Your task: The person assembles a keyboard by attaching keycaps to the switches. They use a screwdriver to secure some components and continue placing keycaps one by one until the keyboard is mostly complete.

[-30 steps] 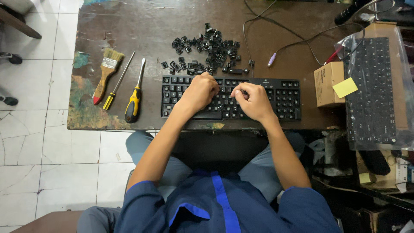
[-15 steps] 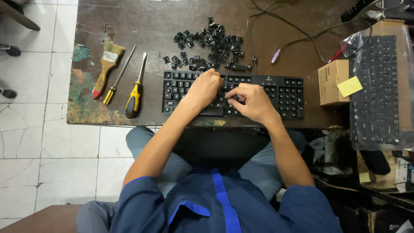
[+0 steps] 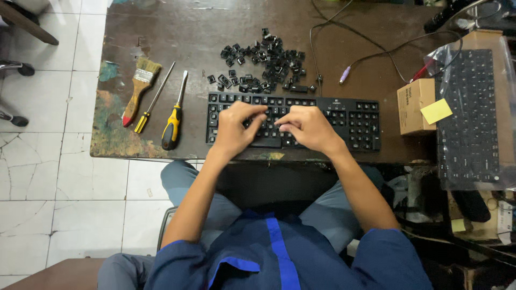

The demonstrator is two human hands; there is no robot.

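1. Head view: a worn brown table [image 3: 177, 32] carries everything.
2. Black keyboard [image 3: 344, 121] lies along its near edge.
3. Left hand [image 3: 235, 130] rests on the keys, fingers curled, grasping nothing I can make out.
4. Right hand [image 3: 306, 128] presses beside it, fingers bent; what it pinches, I cannot tell.
5. Loose black keycaps [image 3: 263, 67] are heaped just behind the keyboard.
6. Brush [image 3: 140, 88] and two screwdrivers [image 3: 173, 121] lie left.

Both bare forearms reach forward from blue short sleeves and converge over the black keyboard [image 3: 293, 122]. The left hand [image 3: 236, 129] lies palm down on its left-centre keys, fingers curled and pointing right. The right hand [image 3: 306, 128] rests just beside it, knuckles raised, fingertips nearly meeting the left's.
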